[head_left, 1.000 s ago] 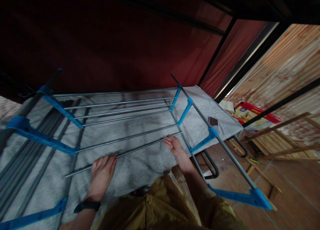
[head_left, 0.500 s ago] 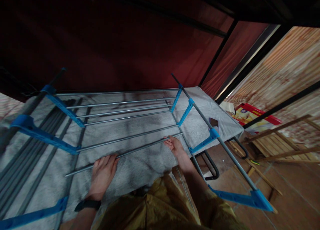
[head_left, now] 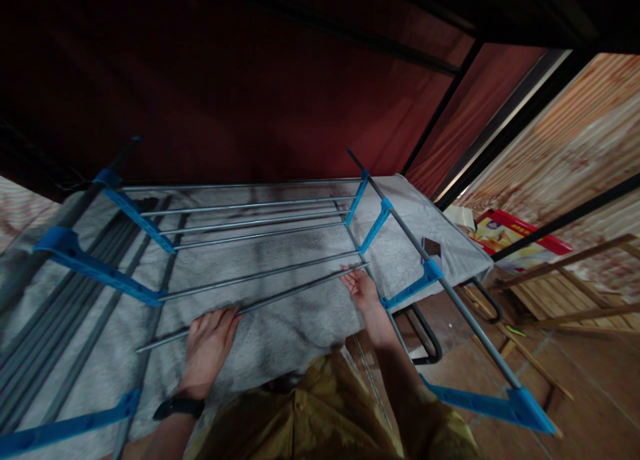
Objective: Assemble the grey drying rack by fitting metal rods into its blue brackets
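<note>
A grey metal tube [head_left: 295,291] runs slantwise across the near side of a rack made of grey tubes and blue plastic brackets. My left hand [head_left: 213,343] is closed over it near its left end, palm down. Close to its right end, my right hand [head_left: 364,292] holds the same tube with its fingers. This end is beside the rack's right upright, between two blue brackets; whether it touches cannot be made out. Several crossbars, such as the nearest one [head_left: 265,275], join the left blue bracket [head_left: 110,277] and right blue bracket [head_left: 413,291] sides.
Beneath the rack is a bed-like surface with a grey fleecy cover [head_left: 300,327]. Several loose grey tubes [head_left: 75,293] lie at the left. A phone [head_left: 431,248] rests at the right. Beyond are a red and yellow box [head_left: 520,233] and a wooden folding chair [head_left: 575,293].
My right hand has slid slightly right along the tube towards its end. The left hand keeps its place on the tube. The whole view has shifted a little.
</note>
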`<state>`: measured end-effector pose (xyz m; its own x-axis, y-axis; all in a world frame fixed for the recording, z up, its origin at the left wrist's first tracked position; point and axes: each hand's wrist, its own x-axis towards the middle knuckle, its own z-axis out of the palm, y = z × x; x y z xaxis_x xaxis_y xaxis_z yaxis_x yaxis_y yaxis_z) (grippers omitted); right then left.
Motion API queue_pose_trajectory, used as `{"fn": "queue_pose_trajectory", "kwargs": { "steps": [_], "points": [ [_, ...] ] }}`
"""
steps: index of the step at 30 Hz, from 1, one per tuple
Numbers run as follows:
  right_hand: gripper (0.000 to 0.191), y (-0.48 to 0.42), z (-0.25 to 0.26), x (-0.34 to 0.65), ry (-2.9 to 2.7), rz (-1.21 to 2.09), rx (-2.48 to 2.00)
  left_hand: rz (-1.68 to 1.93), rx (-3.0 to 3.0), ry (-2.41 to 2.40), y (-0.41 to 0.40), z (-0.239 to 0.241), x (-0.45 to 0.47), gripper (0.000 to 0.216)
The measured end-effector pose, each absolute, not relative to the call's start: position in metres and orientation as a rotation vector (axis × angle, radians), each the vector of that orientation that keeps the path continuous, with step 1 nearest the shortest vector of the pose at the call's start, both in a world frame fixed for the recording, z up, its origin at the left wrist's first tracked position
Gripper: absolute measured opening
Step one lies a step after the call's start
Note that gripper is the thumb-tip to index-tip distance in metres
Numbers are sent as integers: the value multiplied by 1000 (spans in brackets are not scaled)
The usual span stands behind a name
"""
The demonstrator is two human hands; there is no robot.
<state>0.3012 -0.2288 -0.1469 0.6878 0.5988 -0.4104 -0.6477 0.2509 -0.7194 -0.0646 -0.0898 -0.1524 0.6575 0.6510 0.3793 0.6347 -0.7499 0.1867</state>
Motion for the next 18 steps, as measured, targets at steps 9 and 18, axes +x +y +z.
{"fn": "queue_pose_trajectory", "kwargs": {
  "steps": [9, 18],
  "points": [
    [14, -240, -153, 307, 58, 770, -999, 672, 2795, 1074, -91, -153, -65, 40],
    [14, -246, -169, 304, -12, 789, -991, 655, 2782, 1124, -91, -155, -65, 34]
  ]
}}
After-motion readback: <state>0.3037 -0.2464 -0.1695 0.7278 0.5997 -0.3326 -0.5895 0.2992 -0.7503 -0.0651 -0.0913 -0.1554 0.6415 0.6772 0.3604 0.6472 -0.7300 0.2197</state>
